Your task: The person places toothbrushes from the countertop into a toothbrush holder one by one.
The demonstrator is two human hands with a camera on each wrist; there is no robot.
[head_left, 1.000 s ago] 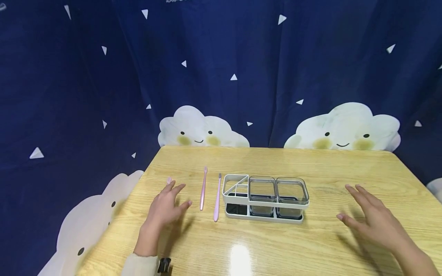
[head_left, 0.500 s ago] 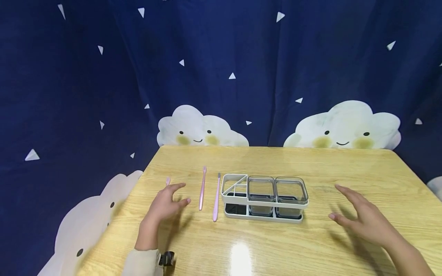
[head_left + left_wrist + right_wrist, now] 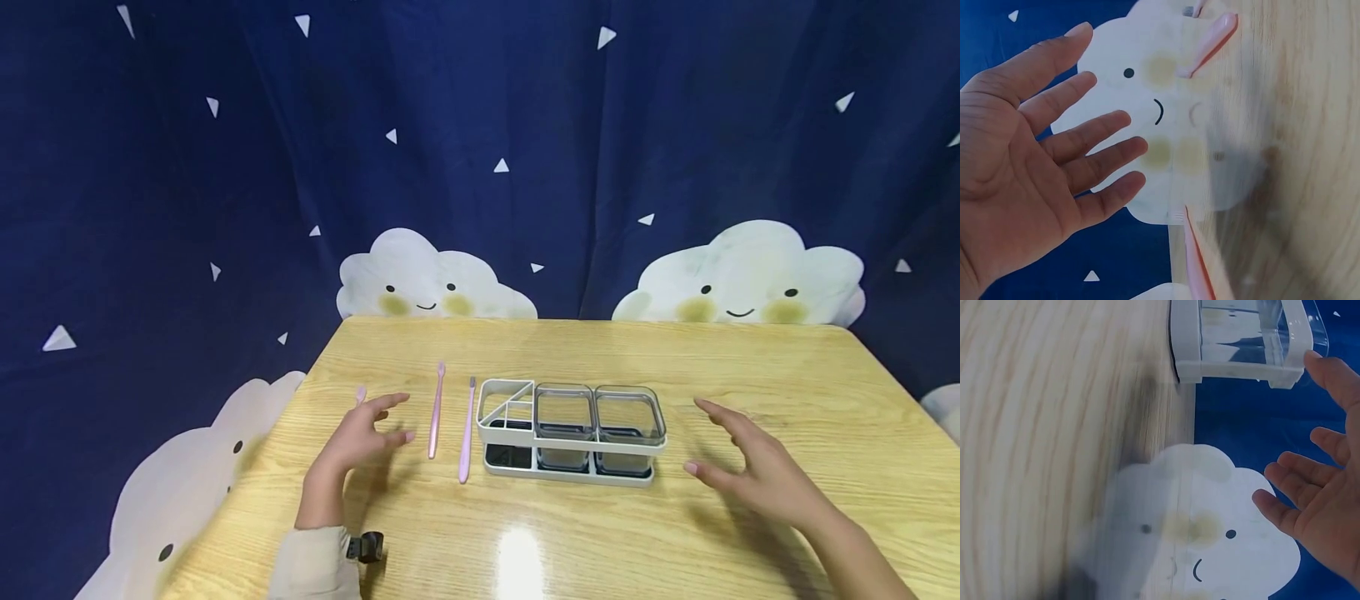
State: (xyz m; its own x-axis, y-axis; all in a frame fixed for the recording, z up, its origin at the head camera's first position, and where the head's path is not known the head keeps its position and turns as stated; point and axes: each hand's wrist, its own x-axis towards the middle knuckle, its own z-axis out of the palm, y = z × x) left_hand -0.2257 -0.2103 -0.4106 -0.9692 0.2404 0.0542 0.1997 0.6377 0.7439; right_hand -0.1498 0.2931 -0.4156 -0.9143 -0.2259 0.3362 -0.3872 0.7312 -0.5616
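My left hand (image 3: 358, 439) hovers over the left part of the table, fingers spread and nothing in them. Under it lies a toothbrush, mostly hidden, with only its pink head (image 3: 361, 393) showing past the knuckles. To its right are a pink toothbrush (image 3: 437, 417) and a lilac toothbrush (image 3: 466, 442), both lying lengthwise. A white toothbrush rack (image 3: 517, 435) stands beside them, with a divided section at its left and two clear cups (image 3: 564, 412) in its other places. My right hand (image 3: 761, 479), also holding nothing, hovers right of the rack with thumb and fingers apart.
The wooden table (image 3: 750, 358) reaches back to a dark blue curtain (image 3: 450, 125) printed with clouds and white triangles. A black wrist strap (image 3: 366, 547) sits at the left sleeve. Light glares off the table's front middle.
My right hand has moved left, closer to the rack. The left hand has stayed over nearly the same spot, its fingers shifting slightly. The toothbrushes and rack lie as before.
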